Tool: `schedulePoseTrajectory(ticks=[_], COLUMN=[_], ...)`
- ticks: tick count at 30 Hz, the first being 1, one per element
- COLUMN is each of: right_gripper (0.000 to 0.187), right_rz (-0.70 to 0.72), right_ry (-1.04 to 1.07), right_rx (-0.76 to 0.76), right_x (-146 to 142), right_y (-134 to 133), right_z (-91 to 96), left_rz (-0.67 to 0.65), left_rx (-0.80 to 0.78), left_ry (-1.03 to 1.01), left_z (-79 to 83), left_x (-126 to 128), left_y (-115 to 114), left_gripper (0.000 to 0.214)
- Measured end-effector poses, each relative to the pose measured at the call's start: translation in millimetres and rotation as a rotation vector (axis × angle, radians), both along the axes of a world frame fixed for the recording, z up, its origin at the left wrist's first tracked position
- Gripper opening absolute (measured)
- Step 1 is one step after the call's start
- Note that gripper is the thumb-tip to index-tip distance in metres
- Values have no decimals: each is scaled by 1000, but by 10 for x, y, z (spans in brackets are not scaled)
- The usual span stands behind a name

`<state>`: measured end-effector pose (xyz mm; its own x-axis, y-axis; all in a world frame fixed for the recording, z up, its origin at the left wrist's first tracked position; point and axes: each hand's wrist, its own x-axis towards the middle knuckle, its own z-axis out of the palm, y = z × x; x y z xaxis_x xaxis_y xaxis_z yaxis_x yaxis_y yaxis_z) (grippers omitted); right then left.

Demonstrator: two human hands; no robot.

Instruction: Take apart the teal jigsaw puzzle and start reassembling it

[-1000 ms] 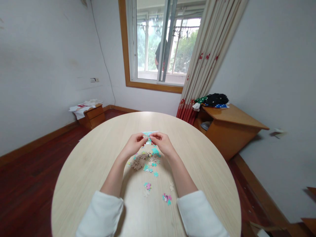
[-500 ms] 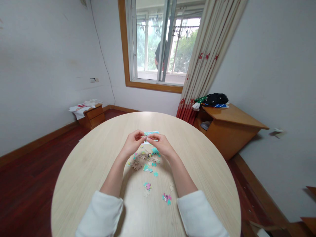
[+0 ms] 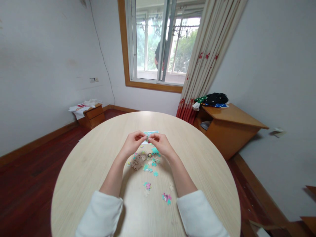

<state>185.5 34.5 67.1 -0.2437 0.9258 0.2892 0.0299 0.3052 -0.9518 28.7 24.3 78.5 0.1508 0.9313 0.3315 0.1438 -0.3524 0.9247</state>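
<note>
My left hand [image 3: 133,143] and my right hand [image 3: 160,144] meet above the middle of a round pale wooden table [image 3: 98,164]. Both pinch small jigsaw pieces [image 3: 147,138] between fingertips, held together just above the table. A small light-blue card or picture [image 3: 151,133] lies flat just beyond the fingers. Under and before my wrists lies a loose heap of puzzle pieces [image 3: 145,160], some teal or pink face up, some brown back up. A few stray pieces [image 3: 167,198] lie nearer to me between my white sleeves.
A low wooden cabinet [image 3: 229,126] with dark clothes on top stands right of the table. A small wooden nightstand [image 3: 92,115] with papers stands at the left wall. A window [image 3: 160,42] and a curtain [image 3: 207,56] are behind. The floor is dark red wood.
Both hands rose slightly and drew closer together, fingertips pressing the held pieces against each other. The heap on the table has not moved.
</note>
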Motion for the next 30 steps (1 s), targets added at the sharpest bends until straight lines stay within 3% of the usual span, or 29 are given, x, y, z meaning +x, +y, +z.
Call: schedulePoseTrajectory(ticks=[7, 14, 19, 26, 30], right_gripper=[33, 24, 11, 20, 21], right_rz=[15, -44, -106, -180, -288], right_ry=[64, 24, -198, -518, -853], right_rx=[-67, 4, 78, 106, 19], right_x=[-9, -17, -1, 74, 131], right_y=[10, 36, 21, 23, 40], right_z=[-1, -61, -110, -104, -223], left_rz=[23, 12, -4, 107, 131], left_rx=[53, -2, -47, -31, -22], left_ry=[14, -40, -56, -10, -10], left_z=[-19, -18, 2, -50, -80], left_x=[-1, -13, -24, -54, -68], left_y=[5, 10, 6, 64, 87], left_gripper=[22, 29, 35, 34, 33])
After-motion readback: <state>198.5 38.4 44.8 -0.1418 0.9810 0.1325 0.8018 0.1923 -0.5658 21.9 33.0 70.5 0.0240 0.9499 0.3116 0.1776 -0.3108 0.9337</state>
